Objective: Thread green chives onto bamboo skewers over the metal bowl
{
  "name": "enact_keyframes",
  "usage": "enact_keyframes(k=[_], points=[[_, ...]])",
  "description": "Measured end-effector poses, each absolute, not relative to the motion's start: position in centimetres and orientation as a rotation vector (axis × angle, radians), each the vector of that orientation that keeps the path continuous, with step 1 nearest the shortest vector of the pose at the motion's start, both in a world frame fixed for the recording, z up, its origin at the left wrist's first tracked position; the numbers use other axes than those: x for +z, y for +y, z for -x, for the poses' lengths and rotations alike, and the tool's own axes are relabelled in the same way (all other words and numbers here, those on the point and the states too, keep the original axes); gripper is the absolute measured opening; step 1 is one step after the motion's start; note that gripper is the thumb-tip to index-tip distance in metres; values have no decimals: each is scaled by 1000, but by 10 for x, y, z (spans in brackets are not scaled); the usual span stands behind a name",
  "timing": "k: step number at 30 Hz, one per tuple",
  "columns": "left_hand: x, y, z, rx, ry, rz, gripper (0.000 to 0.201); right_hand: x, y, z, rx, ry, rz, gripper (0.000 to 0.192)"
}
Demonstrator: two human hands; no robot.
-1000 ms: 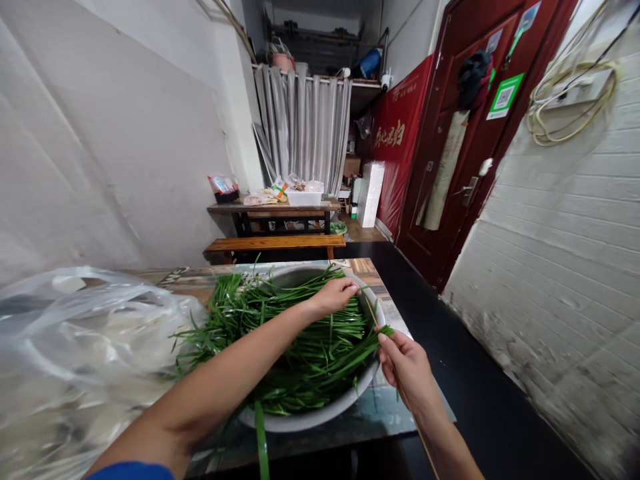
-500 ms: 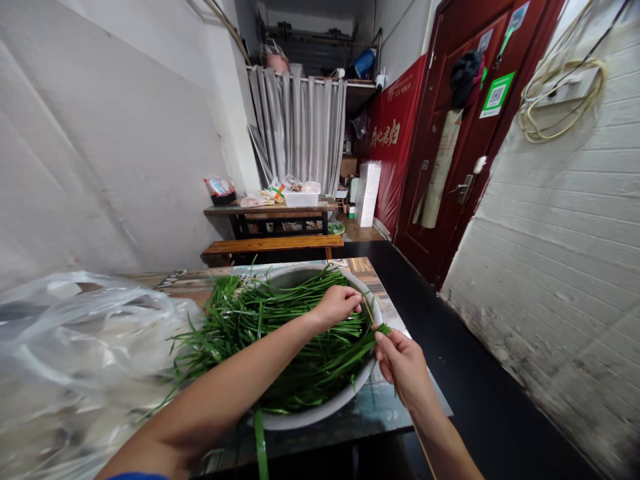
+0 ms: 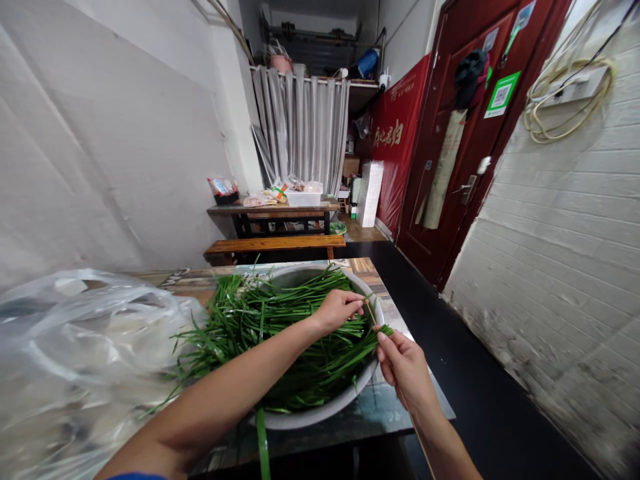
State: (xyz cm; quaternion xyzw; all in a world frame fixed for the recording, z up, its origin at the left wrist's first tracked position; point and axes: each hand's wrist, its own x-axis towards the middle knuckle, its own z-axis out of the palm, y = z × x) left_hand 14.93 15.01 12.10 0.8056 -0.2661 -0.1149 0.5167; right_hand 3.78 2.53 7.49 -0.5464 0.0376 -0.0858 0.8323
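Observation:
A wide pale basin [image 3: 320, 419] is heaped with long green Chinese chives [image 3: 295, 333], some hanging over its left side. My right hand [image 3: 406, 363] is closed at the basin's right rim. It grips a thin bamboo skewer [image 3: 419, 430] together with the cut ends of a few chives [image 3: 384, 331]. The skewer slants up from the lower right, past those ends. My left hand [image 3: 341, 311] hovers over the chives, thumb and fingers pinched beside the skewer's upper tip. What sits in that pinch, if anything, is too small to make out.
Clear plastic bags [image 3: 95, 347] lie left of the basin on the wood-patterned table [image 3: 400, 403]. Beyond it stand a wooden bench [image 3: 275, 245] and another table [image 3: 235, 209] with a white tub [image 3: 304, 198]. A red door [image 3: 425, 220] is at the right.
Both hands keep nearly the same pose around the skewer and chives. The whole view has shifted very slightly.

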Motion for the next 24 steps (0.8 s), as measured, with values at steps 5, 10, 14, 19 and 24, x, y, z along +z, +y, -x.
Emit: enact_keyframes(k=[5,10,14,19,24], points=[[124,152,-119,-287,-855,-2005,28,77,28,-37,-193,55,1077,35],[134,170,-104,-346,-1137,-2089,30,77,28,-33,-161,5,1107,31],[135,193,-150,-95,-885,-2313,33,79,28,-29,-117,-14,1121,35],[116,200,-207,84,-837,-2630,23,76,22,-25,-45,-27,1181,26],[93,176,-217,51,-1061,-2723,18,69,14,-26,-70,7,1274,24]])
